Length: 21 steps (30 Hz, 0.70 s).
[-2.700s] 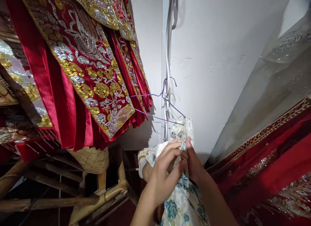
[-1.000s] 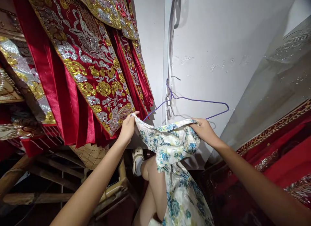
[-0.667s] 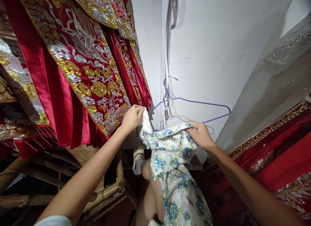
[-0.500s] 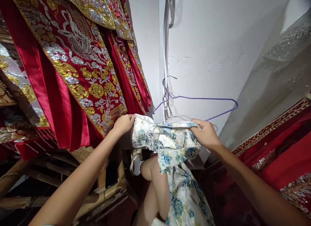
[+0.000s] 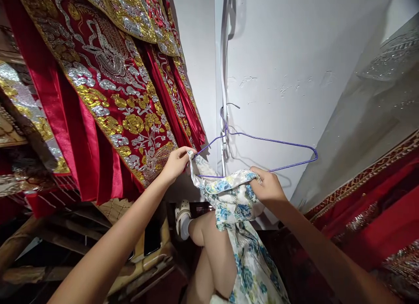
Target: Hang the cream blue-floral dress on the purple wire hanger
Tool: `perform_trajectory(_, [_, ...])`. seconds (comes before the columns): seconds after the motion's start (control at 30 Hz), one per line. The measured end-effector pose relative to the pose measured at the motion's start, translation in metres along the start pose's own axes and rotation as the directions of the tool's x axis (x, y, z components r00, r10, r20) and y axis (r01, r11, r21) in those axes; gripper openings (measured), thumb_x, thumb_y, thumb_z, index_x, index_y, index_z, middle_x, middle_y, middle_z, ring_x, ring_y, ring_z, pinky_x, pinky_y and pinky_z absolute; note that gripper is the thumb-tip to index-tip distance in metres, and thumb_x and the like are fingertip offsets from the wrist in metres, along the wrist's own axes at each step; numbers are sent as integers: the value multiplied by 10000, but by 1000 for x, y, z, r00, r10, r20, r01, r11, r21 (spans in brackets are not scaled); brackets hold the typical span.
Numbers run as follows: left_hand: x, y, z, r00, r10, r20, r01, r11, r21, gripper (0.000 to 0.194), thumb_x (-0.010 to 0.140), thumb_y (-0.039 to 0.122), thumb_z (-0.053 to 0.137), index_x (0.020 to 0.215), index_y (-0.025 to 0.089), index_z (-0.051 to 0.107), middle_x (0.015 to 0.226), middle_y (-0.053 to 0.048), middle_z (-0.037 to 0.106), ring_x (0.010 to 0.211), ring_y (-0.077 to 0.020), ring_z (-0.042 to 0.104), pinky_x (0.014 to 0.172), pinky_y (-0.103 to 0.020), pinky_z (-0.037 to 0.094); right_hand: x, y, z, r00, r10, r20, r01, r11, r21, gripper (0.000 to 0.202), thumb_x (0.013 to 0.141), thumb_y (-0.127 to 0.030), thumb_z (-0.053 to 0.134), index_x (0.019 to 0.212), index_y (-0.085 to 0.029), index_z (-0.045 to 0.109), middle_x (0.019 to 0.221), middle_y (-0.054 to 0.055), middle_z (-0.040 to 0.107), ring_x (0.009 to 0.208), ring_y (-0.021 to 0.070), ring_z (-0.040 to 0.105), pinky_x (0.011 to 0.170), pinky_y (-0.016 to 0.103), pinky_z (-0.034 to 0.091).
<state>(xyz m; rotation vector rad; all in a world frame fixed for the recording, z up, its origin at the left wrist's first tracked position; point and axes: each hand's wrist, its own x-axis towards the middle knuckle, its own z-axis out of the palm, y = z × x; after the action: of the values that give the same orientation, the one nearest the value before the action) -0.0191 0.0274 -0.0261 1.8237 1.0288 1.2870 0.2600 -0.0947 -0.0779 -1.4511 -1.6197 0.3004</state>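
A white dress with blue and yellow-green flowers (image 5: 234, 208) is stretched between my hands, its lower part draping over my lap. My left hand (image 5: 178, 164) pinches the upper edge at the left, close to the hanger's left arm. Fingers of my right hand (image 5: 266, 184) are closed on the same edge at the right, in front of the hanger's lower bar. The purple wire hanger (image 5: 278, 141) hangs from a white upright strip on the wall. Its left end is partly hidden by my left hand and the cloth.
Red garments with gold and silver embroidery (image 5: 131, 107) hang at the left. A bamboo chair (image 5: 153, 264) stands below them, with a dark phone-like object (image 5: 152, 238) on it. More red beaded cloth (image 5: 376, 212) lies at the right, beside clear plastic sheeting (image 5: 363, 107).
My left hand has moved right and slightly up, bringing the cloth's left edge to the hanger's left end. The top edge now sags into an open loop. My right hand has shifted slightly left and down.
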Motion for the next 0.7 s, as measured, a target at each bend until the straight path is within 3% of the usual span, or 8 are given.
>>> perform_trajectory(0.17, [1, 18, 25, 970, 233, 61, -241, 953, 182, 234, 914, 307, 508, 1041, 191, 666, 960, -40, 690, 719, -151, 564, 673, -262, 435, -8, -10, 8, 996, -26, 90, 19, 997, 72, 138, 798, -214, 455, 666, -222, 417, 568, -51, 388, 571, 131, 381, 543, 260, 273])
perform_trajectory(0.23, [5, 18, 30, 961, 275, 41, -274, 914, 299, 238, 931, 291, 479, 1088, 197, 632, 935, -30, 678, 724, -157, 561, 707, -274, 435, -12, -16, 7, 990, -48, 133, 36, 995, 89, 92, 783, -193, 454, 725, -224, 518, 593, -43, 468, 578, 140, 422, 559, 261, 309])
perform_trajectory(0.3, [8, 15, 31, 948, 316, 32, -302, 866, 399, 239, 952, 293, 447, 1069, 189, 627, 904, -35, 673, 760, -176, 581, 759, -293, 440, -13, -18, 2, 992, -52, 119, 38, 993, 112, 264, 762, -184, 474, 947, -239, 655, 672, -26, 589, 572, 151, 461, 563, 269, 348])
perform_trajectory(0.43, [9, 12, 25, 931, 362, 55, -342, 806, 484, 276, 978, 302, 394, 1018, 180, 639, 944, -71, 684, 876, -220, 622, 837, -320, 453, -4, -3, -31, 976, 40, -212, 3, 980, 198, 786, 728, -183, 530, 1503, -265, 436, 883, 28, 716, 517, 159, 493, 506, 286, 386])
perform_trajectory(0.5, [8, 14, 21, 928, 367, 68, -349, 791, 503, 277, 978, 305, 395, 1023, 183, 640, 968, -81, 686, 915, -234, 628, 847, -328, 457, 8, 7, -55, 934, 62, -353, -2, 986, 167, 842, 723, -196, 572, 1542, -263, 389, 898, 41, 730, 547, 173, 535, 509, 289, 400])
perform_trajectory(0.53, [8, 15, 19, 926, 369, 78, -354, 782, 513, 277, 978, 305, 395, 1021, 186, 641, 977, -85, 685, 929, -240, 628, 847, -332, 457, 16, 10, -68, 933, 61, -355, -13, 991, 136, 783, 715, -208, 597, 1488, -248, 480, 884, 47, 736, 579, 184, 561, 521, 291, 409])
perform_trajectory(0.63, [8, 21, 12, 916, 391, 88, -376, 761, 528, 278, 977, 306, 392, 1005, 190, 643, 991, -93, 663, 958, -248, 618, 858, -341, 453, 39, 13, -104, 991, 122, -58, -113, 984, 136, 358, 705, -290, 666, 1034, -193, 771, 818, 64, 747, 645, 212, 618, 547, 301, 426])
perform_trajectory(0.7, [9, 22, 6, 908, 418, 32, -371, 766, 525, 264, 970, 318, 417, 1004, 188, 644, 1017, -97, 637, 975, -241, 606, 875, -338, 449, 49, 10, -120, 953, 180, 243, -230, 953, 196, 206, 704, -363, 736, 793, -180, 770, 732, 67, 733, 601, 207, 616, 526, 304, 420])
